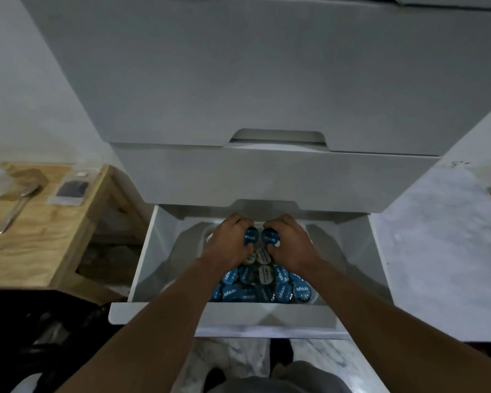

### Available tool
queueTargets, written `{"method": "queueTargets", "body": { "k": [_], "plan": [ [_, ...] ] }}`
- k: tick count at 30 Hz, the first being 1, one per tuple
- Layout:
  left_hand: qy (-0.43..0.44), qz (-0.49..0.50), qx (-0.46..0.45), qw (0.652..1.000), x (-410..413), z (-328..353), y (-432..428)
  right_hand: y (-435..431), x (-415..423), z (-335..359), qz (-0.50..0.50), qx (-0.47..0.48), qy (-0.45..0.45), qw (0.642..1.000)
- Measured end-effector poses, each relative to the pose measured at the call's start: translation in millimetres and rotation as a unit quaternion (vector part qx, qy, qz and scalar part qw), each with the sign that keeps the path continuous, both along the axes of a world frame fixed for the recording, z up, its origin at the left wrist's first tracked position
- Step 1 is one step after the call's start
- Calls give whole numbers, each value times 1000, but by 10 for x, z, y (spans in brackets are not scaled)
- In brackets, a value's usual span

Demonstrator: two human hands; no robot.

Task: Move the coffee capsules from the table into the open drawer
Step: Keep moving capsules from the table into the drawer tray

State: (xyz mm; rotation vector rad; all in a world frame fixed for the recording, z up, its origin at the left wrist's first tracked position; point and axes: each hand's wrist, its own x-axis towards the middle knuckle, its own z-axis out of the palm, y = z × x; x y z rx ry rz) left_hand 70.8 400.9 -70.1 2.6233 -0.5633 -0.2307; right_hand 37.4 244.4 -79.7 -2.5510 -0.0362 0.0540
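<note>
left hand (229, 241) grips capsule (251, 236) | right hand (292, 242) grips second capsule (270, 237) | inside drawer (153, 251)

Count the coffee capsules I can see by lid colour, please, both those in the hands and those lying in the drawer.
Held blue capsules: 2, one in the left hand, one in the right hand.
Pale-lidded capsules in the drawer: 3.
Loose blue capsules in the drawer: at least 8; arms hide part of the heap.
Total: at least 13.
</note>
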Motion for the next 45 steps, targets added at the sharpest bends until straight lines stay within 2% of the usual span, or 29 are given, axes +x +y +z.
{"method": "queueTargets", "body": {
  "k": [21,45],
  "plan": [
    [4,-18,67,998,128,-139,-41,-39,104,-79,-17,-54,30,998],
    [-35,-57,80,995,145,-220,77,-11,149,-163,10,-42,19,999]
  ]
}}
